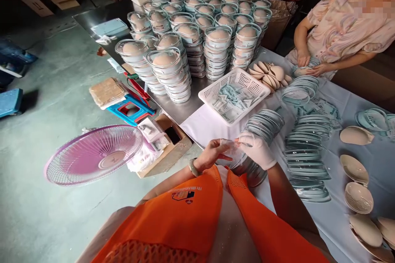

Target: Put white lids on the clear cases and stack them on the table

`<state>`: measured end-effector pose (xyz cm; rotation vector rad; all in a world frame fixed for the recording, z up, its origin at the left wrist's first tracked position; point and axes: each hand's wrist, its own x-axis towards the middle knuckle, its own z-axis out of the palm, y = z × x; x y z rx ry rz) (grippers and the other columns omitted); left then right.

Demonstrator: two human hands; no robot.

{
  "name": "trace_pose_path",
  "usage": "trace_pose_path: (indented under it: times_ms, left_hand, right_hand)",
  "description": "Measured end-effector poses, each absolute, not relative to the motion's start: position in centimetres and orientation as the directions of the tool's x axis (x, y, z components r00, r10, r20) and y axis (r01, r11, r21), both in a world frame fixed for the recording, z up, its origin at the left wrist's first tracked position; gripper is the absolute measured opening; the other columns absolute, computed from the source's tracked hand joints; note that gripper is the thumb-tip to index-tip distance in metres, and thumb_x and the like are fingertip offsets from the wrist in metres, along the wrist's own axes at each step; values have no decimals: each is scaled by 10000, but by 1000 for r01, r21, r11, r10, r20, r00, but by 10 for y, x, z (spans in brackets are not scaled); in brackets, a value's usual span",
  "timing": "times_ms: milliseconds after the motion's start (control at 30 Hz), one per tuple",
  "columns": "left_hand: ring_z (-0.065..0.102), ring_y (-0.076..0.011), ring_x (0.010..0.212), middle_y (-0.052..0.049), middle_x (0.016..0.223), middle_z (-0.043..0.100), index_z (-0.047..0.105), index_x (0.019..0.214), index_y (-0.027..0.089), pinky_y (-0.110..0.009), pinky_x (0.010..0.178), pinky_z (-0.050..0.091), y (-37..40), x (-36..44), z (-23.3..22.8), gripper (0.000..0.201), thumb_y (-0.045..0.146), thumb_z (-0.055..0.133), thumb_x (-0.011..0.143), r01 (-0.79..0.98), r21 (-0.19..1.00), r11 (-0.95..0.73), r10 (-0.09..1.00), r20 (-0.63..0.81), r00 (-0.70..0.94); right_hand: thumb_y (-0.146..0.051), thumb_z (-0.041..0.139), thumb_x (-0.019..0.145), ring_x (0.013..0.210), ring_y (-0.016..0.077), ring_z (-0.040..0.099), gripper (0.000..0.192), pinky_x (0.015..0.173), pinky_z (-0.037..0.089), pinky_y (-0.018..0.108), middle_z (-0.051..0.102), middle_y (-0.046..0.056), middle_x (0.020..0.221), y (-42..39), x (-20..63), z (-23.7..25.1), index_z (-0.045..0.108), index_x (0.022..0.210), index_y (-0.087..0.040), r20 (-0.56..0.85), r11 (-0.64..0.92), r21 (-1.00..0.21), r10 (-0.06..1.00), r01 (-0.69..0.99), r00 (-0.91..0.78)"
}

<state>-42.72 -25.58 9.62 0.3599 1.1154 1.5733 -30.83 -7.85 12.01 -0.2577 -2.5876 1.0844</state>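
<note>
In front of my chest, a thin piece of clear plastic [233, 153] is stretched between my two hands. My left hand [211, 155], bare and with a bangle at the wrist, pinches one side of it. On the other side, the white-gloved fingers of my right hand [257, 150] are closed on its upper edge. A row of nested clear plastic covers [265, 123] lies just beyond the glove, and more are partly hidden below my hands. Further off stands a white perforated basket [207, 100] of printed sachets [233, 98].
Tall stacks of clear tubs with beige domed pads [165, 59] cover the table's far side. Loose beige cups [270, 74] lie beyond the basket. More covers [307, 152] line the right. A co-worker's hands [311, 68] work opposite. A pink fan [95, 156] stands at left.
</note>
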Motion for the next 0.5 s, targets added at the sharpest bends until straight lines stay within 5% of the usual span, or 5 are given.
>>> trace_pose_path:
  times_ms: [233,367,500]
  left_hand:
    - [725,-241,799,-125,893,810,800,885,125,-346,735,569,-259,-429,90,555,649,871,716,-588,807,47,865,-327,-379]
    - [618,-151,605,-72,708,752,788,780,118,-279,609,488,-265,-437,88,456,554,898,706,-542,830,136,877,-355,-324]
    - [587,-126,553,-53,642,726,792,744,116,-243,546,432,-269,-442,90,433,535,898,709,-518,837,175,897,-353,-267]
  right_hand:
    - [-273,684,888,909,235,766,218,859,649,370,810,77,999,-85,-311,117,834,1042,-241,126,616,-787,214,33,-969]
    - [-357,733,842,872,221,766,202,841,648,338,820,47,984,-81,-314,124,840,993,-276,-91,493,-860,106,132,-990]
    - [-529,792,785,918,303,784,363,903,656,457,824,99,960,-78,-318,129,859,935,-206,-244,386,-897,-24,216,-970]
